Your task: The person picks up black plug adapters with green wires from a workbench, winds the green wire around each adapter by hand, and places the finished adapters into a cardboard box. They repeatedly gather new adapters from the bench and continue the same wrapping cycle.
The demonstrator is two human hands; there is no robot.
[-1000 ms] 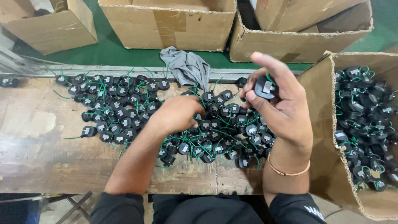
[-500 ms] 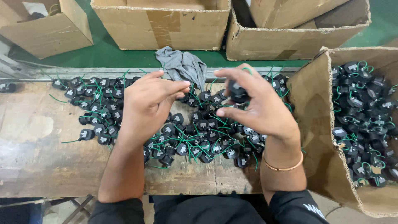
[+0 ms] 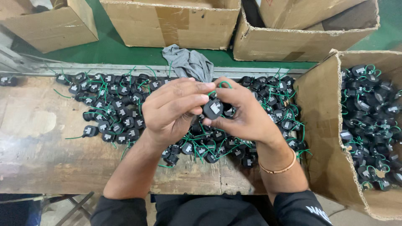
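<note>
— What do the two hands have between them over the counter (image 3: 37,159)?

— One small black coil part (image 3: 213,109), rounded, with a pale label on its face and a thin green wire looping off the top. The right hand (image 3: 247,115) pinches it from below and behind, its grip clamped on the part; the left hand (image 3: 176,111) closes on its left edge with its fingertips, so the label faces up, seemingly for inspection.

— And around them?

— A loose heap of identical parts (image 3: 113,113) spreads across the worn, scuffed wooden surface, their green leads tangled. On the right, an open cardboard box (image 3: 322,138) tilts toward the person, filled with more of the same. A crumpled grey cloth (image 3: 188,62) lies at the far edge, with more brown cartons (image 3: 167,23) on the green floor beyond. A thin bangle (image 3: 276,169) circles the right wrist.
</note>
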